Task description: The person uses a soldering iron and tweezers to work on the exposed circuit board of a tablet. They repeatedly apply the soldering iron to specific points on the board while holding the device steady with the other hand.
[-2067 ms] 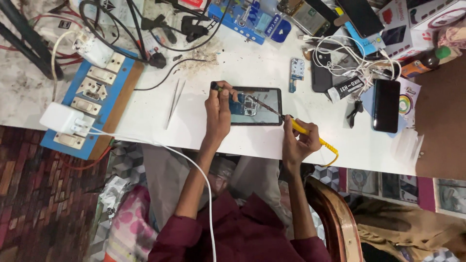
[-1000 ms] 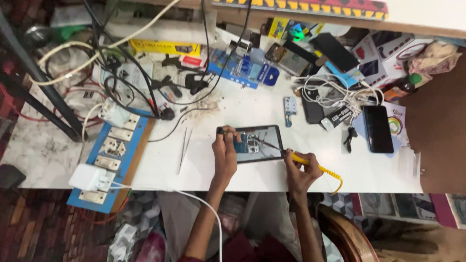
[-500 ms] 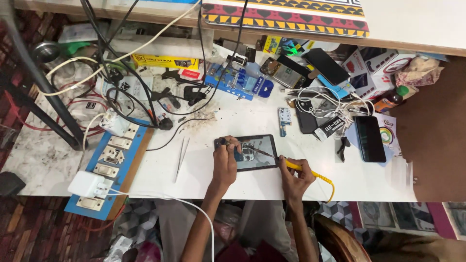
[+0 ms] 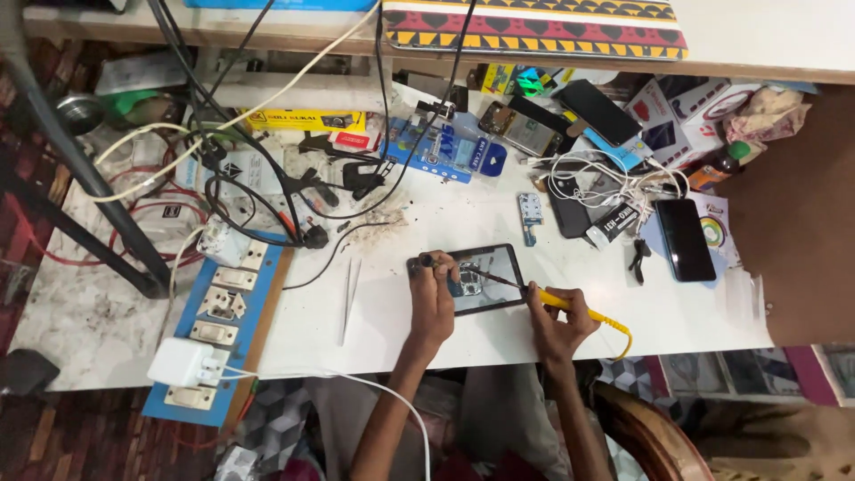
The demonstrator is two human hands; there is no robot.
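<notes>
while the left hand (image 4: 434,298) pins the near-left corner of the opened phone (image 4: 478,279) on the white table (image 4: 401,330), fingers curled and pinching a small dark tool against its edge, the right hand (image 4: 554,322) is closed round a yellow-handled probe (image 4: 570,305), its thin tip reaching across onto the exposed board inside the phone (the yellow lead loops off to the right, toward the table's front edge). the phone lies flat near the front of the table, between the two hands, with steel tweezers (image 4: 347,287) lying apart to its left and a black phone (image 4: 684,239) well off to the right. risk here, as i read it: that tip sits among tiny parts, so a slip of the wrist could bridge or scratch them, and the trailing lead could snag and tug the probe off its spot; if the left hand eases, the phone may skate on the smooth top. against the earlier views, the camera now sits further back, showing more of the blue switchboard (image 4: 218,312) and the cluttered rear of the bench, while both hands hold the same posts on phone and probe
</notes>
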